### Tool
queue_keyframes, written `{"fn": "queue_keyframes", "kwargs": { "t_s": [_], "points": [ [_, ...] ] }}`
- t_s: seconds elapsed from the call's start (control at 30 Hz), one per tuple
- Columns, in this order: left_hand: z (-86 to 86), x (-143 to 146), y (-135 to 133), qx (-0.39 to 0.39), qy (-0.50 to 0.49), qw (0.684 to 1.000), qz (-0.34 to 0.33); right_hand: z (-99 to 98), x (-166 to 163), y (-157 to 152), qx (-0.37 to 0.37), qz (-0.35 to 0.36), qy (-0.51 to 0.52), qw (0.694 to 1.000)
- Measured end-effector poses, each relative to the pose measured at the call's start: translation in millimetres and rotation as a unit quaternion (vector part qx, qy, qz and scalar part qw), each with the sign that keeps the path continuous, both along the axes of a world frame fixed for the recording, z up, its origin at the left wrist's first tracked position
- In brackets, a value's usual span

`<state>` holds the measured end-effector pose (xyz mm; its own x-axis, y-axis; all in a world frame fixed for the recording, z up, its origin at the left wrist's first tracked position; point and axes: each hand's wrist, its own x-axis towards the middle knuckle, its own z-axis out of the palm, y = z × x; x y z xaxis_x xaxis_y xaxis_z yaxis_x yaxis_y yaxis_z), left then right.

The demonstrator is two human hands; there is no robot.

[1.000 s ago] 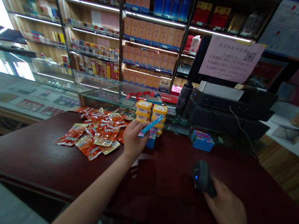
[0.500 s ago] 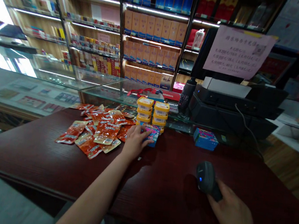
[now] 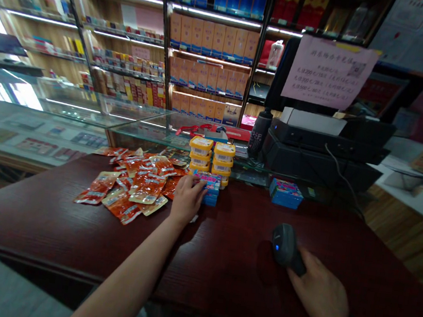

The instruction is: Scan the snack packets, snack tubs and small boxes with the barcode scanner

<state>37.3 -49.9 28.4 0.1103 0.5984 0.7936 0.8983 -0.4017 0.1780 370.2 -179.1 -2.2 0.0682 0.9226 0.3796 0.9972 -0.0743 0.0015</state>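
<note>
Landmark: the yellow tubs [image 3: 200, 156], which are standing in side-by-side columns on the dark counter [image 3: 229, 259].

Left hand [image 3: 186, 200]: resting just in front of the tubs, on the wearer's side. Its fingers are curling over the left end of the near blue stack [image 3: 211, 196], which is sitting close before the tubs. Fingertips are partly hiding; cannot tell whether they are pinching a pack or only pressing on top.

Right hand [image 3: 322, 290]: well to the right of the tubs and nearer the wearer, closing round the handle of a dark scanner [image 3: 284, 245]. Grip is looking firm. Scanner head is hanging above the counter, showing a blue light; its nose is not touching the near stack.

Other goods: orange pouches [image 3: 148, 187] are lying in a loose, overlapping heap left of the tubs. A second blue stack [image 3: 286, 194] is sitting apart, right of the tubs.

Progress, my judgement: handling of the blue packs is going on. Tubs and both blue stacks are standing in order; pouches are lying unstacked. Which pieces are already scanned, and how many are remaining, is not showing.
</note>
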Motion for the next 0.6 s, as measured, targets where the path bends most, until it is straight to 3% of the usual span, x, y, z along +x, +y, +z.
{"fn": "queue_keyframes", "kwargs": {
  "t_s": [0.07, 0.17, 0.33, 0.43, 0.6],
  "points": [
    [1.4, 4.9, -5.2, 0.024, 0.044, 0.999, -0.005, 2.1, -0.7, 0.1, 0.001, 0.002, 0.005, 1.0],
    [4.1, 19.8, -13.4, 0.038, 0.13, 0.988, -0.078, 5.9, -1.9, 0.5, -0.008, 0.016, 0.029, 0.999],
    [9.8, 62.0, -14.4, -0.033, 0.266, 0.945, -0.19, 6.1, -1.4, 4.8, -0.002, 0.014, 0.046, 0.999],
    [14.1, 94.7, -2.1, -0.094, 0.282, 0.93, -0.215, 4.1, -0.2, 8.0, 0.001, 0.022, 0.054, 0.998],
    [15.1, 159.2, 36.7, -0.138, 0.23, 0.93, -0.25, 4.6, -0.8, 9.3, -0.016, 0.015, 0.065, 0.998]
  ]
}}
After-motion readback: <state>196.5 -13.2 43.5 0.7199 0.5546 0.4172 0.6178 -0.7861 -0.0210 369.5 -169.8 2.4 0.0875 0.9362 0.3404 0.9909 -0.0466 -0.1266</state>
